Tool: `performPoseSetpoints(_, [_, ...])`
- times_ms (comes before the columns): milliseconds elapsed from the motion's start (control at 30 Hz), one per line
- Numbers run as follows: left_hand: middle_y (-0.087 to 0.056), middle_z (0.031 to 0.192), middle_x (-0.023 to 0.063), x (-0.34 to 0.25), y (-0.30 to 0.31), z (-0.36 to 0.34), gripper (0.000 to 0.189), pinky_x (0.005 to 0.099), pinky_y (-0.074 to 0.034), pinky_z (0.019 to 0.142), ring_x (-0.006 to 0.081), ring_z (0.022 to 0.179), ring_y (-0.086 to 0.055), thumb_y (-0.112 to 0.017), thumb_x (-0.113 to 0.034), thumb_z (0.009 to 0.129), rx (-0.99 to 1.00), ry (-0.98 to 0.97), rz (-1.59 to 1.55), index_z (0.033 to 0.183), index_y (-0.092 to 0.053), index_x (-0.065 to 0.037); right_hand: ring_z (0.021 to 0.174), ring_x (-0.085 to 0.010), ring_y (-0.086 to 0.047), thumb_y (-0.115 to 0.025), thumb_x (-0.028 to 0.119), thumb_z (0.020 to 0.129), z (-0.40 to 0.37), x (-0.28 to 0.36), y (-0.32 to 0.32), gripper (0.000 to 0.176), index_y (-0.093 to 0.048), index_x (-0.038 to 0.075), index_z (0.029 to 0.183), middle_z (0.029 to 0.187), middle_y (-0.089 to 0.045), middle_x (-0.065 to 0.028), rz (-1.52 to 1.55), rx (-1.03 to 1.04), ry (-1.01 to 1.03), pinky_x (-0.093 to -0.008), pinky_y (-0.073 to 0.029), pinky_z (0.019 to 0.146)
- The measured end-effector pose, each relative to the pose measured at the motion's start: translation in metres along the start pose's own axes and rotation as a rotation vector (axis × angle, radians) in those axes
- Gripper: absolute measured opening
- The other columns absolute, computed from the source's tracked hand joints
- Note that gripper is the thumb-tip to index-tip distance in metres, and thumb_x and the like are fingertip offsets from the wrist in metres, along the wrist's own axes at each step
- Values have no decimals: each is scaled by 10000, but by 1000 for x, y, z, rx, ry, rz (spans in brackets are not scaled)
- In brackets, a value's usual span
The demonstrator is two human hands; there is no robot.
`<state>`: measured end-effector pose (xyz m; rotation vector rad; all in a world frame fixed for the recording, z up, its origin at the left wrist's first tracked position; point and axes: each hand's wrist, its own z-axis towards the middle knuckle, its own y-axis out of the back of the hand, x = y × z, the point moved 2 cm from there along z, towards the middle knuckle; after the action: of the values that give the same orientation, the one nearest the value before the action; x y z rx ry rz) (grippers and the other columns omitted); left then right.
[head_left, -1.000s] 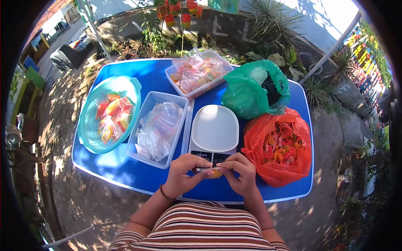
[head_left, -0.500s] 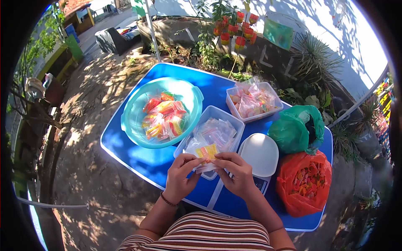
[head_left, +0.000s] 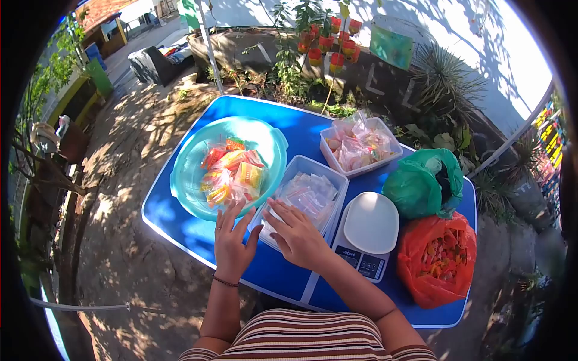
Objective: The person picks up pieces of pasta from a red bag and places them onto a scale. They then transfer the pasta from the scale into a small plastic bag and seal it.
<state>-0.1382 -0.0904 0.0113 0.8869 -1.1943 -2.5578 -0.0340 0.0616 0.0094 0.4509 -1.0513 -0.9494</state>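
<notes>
My left hand (head_left: 233,240) is at the near rim of the turquoise basin (head_left: 180,174), fingers spread and empty. Several filled packets (head_left: 232,171) of red, orange and yellow pieces lie in the basin. Beside it, my right hand (head_left: 295,236) reaches over the near left edge of a clear container (head_left: 342,192), fingers apart and nothing held. Flat clear plastic bags (head_left: 310,195) fill that container. Just right of it stands a white kitchen scale (head_left: 372,222), its display facing me.
A clear box (head_left: 361,145) of small pink packets stands at the back. On the right are a green plastic bag (head_left: 424,183) and an open red bag (head_left: 415,259) with colourful pieces. The blue table (head_left: 265,280) has a white edge; plants grow behind it.
Both hands have moved left and come apart. The yellow packet they held is out of them, and a yellow packet now lies on top at the right of the basin's pile.
</notes>
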Motion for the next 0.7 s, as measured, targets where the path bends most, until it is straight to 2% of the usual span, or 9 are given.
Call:
performPoseSetpoints(33, [-608, 1400, 108, -9, -4, -3, 358, 562, -332, 1185, 350, 1383, -515, -761, -178, 899, -8, -43, -18, 1247, -720, -106, 1400, -383, -485, -704, 83, 918, -13, 1, 8, 557, -554, 83, 1454, 1533, -493, -177, -21, -18, -19, -498, -389, 1154])
performPoseSetpoints(67, [-625, 1365, 97, -20, -7, -6, 345, 559, -339, 1182, 341, 1364, -533, -763, -165, 893, -7, -89, -50, 1232, -725, -111, 1338, -343, -544, -713, 94, 908, -27, 3, 18, 479, -619, 87, 1378, 1458, -565, -149, -43, -79, -32, -475, -429, 1095])
performPoseSetpoints(167, [-658, 1291, 75, -52, -26, -14, 320, 549, -360, 1174, 322, 1320, -573, -768, -134, 878, 34, -231, -162, 1196, -735, -121, 1241, -301, -603, -731, 102, 887, -75, 2, 54, 379, -688, 89, 1263, 1333, -646, -111, -156, -155, -137, -441, -461, 1021])
performPoseSetpoints(200, [-666, 1272, 69, -63, -34, -15, 314, 545, -366, 1171, 317, 1306, -584, -770, -124, 873, 52, -277, -197, 1186, -737, -123, 1176, -283, -613, -727, 79, 839, -89, 2, 67, 334, -712, 64, 1173, 1238, -670, -97, -211, -240, -152, -435, -459, 987])
performPoseSetpoints(333, [-676, 1244, 51, -110, -65, -13, 324, 540, -379, 1164, 293, 1294, -596, -787, -118, 846, 195, -436, -312, 1165, -740, -140, 1126, -285, -630, -719, 88, 850, -154, 3, 129, 301, -719, 73, 1151, 1182, -694, -79, -422, -412, -388, -438, -460, 962])
performPoseSetpoints(433, [-674, 1259, 69, -151, -83, -6, 320, 555, -375, 1167, 310, 1298, -592, -794, -129, 847, 324, -567, -395, 1162, -739, -136, 1099, -292, -635, -713, 115, 866, -201, 4, 166, 274, -723, 67, 1136, 1167, -698, -82, -630, -499, -601, -436, -462, 960])
performPoseSetpoints(533, [-659, 1304, 40, -192, -103, -5, 373, 545, -354, 1185, 287, 1333, -569, -810, -171, 835, 421, -708, -459, 1199, -727, -165, 1042, -284, -657, -703, 145, 883, -236, 11, 185, 227, -727, 63, 1093, 1116, -710, -85, -736, -467, -809, -435, -464, 944])
performPoseSetpoints(700, [-613, 1412, 11, -243, -143, -20, 573, 533, -319, 1211, 250, 1398, -507, -829, -226, 811, 558, -897, -479, 1353, -648, -197, 898, -295, -687, -682, 162, 902, -273, 18, 193, 140, -716, 61, 993, 978, -721, -108, -569, -327, -983, -422, -489, 847])
